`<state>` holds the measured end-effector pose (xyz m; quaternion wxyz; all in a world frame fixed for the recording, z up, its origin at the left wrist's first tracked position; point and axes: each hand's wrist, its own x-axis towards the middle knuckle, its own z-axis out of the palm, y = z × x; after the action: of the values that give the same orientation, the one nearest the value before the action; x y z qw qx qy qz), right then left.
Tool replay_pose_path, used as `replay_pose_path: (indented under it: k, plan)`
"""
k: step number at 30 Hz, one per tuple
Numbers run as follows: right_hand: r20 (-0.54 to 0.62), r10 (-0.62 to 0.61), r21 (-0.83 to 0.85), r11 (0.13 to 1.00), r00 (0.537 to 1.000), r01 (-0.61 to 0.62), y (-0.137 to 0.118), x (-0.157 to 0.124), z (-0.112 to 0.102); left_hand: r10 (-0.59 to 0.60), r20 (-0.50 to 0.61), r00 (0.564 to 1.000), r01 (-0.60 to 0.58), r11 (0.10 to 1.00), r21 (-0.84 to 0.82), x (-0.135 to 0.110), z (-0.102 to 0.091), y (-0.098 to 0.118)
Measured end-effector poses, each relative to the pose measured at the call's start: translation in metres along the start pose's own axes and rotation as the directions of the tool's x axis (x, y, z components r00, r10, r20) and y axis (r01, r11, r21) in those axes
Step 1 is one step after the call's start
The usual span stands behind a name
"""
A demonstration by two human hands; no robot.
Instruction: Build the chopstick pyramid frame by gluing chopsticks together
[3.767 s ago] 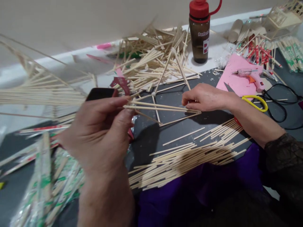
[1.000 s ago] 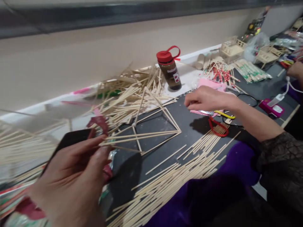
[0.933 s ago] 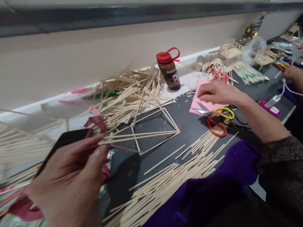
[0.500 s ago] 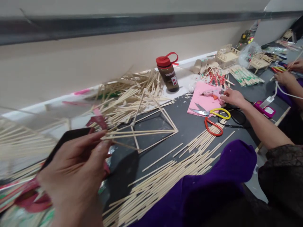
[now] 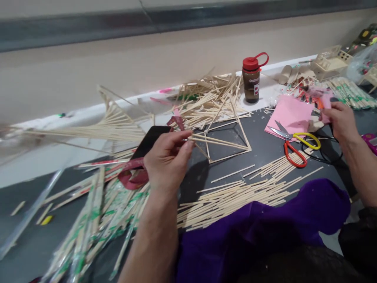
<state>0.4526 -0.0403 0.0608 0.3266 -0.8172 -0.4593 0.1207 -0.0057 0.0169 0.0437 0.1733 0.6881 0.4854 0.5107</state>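
Between thumb and fingers, my left hand (image 5: 167,161) pinches one corner of a frame of thin wooden sticks (image 5: 226,142), whose far parts reach over the dark table. My right hand (image 5: 341,120) is closed around a pink glue gun (image 5: 324,100), lifted over the right side. Under and left of it lie a pink sheet (image 5: 290,116) and scissors (image 5: 291,145) with one yellow and one red handle. Loose thin sticks (image 5: 235,200) are spread in front of the frame. A dark phone (image 5: 150,141) and a dark red looped object (image 5: 134,173) sit behind my left hand.
A bottle (image 5: 251,84) with a red lid stands by the wall, beside a heap of sticks (image 5: 212,102). A fan-like stick structure (image 5: 118,124) is at the left. Plastic-wrapped stick packs (image 5: 97,220) lie front left; a small wooden model (image 5: 332,61) stands far right.
My right hand has raised the glue gun off the pink sheet. My left hand still pinches the stick frame. The view has swung left, so more of the table's left side shows.
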Motion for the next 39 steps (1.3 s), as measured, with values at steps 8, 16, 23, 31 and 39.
replay_pose_path:
  k: [8,16,23,31,39]
  plan:
    - [-0.102,-0.105,0.902,0.410,0.989,0.136,-0.064,-0.043,-0.008,0.023,0.034,0.999,-0.022,0.999,-0.029,0.002,0.002,0.012]
    - [-0.052,-0.343,0.975,0.185,0.938,0.122,-0.159,-0.069,0.005,0.045,0.047,0.998,-0.042,0.998,-0.055,0.002,0.002,0.012]
    - [0.178,-0.628,0.957,0.288,0.758,0.014,-0.187,-0.084,0.032,0.070,0.028,0.997,-0.070,0.997,-0.019,0.000,0.001,0.016]
    - [0.395,-0.551,0.712,0.689,0.735,0.134,-0.162,-0.085,0.039,0.110,0.026,0.994,-0.110,0.994,-0.018,-0.002,-0.002,0.021]
    - [0.422,-0.629,0.632,0.720,0.653,0.286,-0.173,-0.085,0.050,0.068,0.024,0.997,-0.068,0.997,-0.023,-0.005,-0.003,0.025]
